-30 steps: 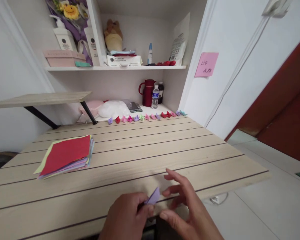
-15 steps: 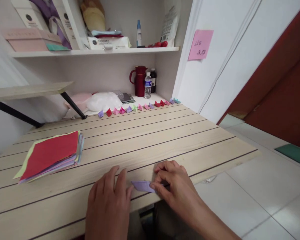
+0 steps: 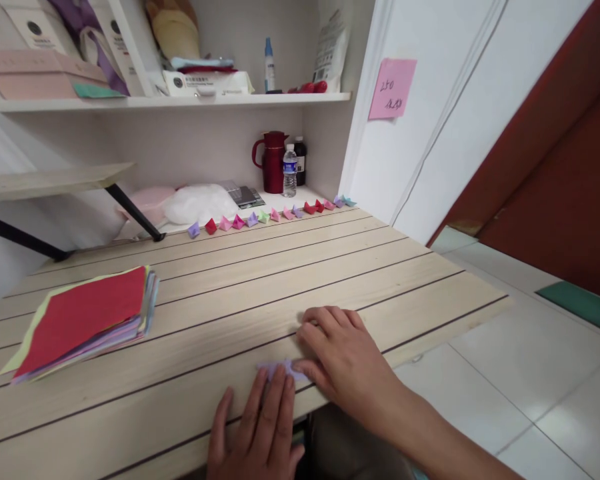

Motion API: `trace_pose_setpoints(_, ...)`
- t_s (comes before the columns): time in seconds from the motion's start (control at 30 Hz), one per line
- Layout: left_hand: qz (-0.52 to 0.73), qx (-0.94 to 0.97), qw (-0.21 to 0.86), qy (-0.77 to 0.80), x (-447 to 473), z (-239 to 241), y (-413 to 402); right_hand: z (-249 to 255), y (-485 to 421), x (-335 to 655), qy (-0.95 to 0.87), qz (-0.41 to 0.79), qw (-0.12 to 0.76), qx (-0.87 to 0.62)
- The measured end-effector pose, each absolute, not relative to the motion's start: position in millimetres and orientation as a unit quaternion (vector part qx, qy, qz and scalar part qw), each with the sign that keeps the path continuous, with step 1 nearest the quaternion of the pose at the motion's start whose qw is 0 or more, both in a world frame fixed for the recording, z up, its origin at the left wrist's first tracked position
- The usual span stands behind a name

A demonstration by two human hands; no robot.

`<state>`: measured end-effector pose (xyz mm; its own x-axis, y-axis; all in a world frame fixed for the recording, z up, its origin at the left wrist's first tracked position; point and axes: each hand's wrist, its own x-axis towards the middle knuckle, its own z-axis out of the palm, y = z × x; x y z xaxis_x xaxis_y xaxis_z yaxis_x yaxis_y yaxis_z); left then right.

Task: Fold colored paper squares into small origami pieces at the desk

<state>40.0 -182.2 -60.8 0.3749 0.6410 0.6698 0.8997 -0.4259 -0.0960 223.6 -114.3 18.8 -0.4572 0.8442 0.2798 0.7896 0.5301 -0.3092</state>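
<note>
A small folded strip of purple paper (image 3: 300, 376) lies flat near the front edge of the table, mostly covered by fingers. My left hand (image 3: 263, 427) presses down on it with its fingers stretched out. At the strip's right end rests the thumb of my right hand (image 3: 343, 357). The other fingers of that hand are loosely bent and stand apart from the thumb, above the tabletop. To the left sits a stack of coloured paper (image 3: 87, 313) with a red sheet on top.
Several small folded paper boats (image 3: 252, 219) line the back of the slatted table (image 3: 205, 293). Behind them stand a red jug (image 3: 273, 163) and a water bottle (image 3: 290, 172). A raised wooden shelf (image 3: 55, 181) on black legs is at the left.
My left hand has moved right onto the purple paper and flattened over it. My right hand's fingers have loosened from their pinch. The view has shifted slightly to the right.
</note>
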Motion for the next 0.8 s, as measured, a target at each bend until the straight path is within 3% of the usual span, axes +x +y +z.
trace_pose_setpoints(0.1, -0.281, -0.797, 0.220, -0.487, 43, -61, -184, 3, -135, 226, -0.846, 0.071, 0.292, -0.441)
trace_pose_setpoints(0.23, -0.273, -0.808, 0.198, -0.482, 37, -42, -182, -10, -147, 227, -0.834, 0.149, 0.315, -0.428)
trace_pose_setpoints(0.33, -0.252, -0.847, 0.136, -0.447, 25, -21, -171, -6, -139, 225, -0.820, 0.173, 0.300, -0.456)
trace_pose_setpoints(0.43, -0.281, -0.800, 0.159, -0.506, 19, -11, -158, 2, -129, 223, -0.821, 0.192, 0.265, -0.469)
trace_pose_setpoints(0.8, -0.316, -0.747, 0.034, -0.583, 29, -27, -154, 4, -124, 230, -0.814, 0.213, 0.245, -0.482)
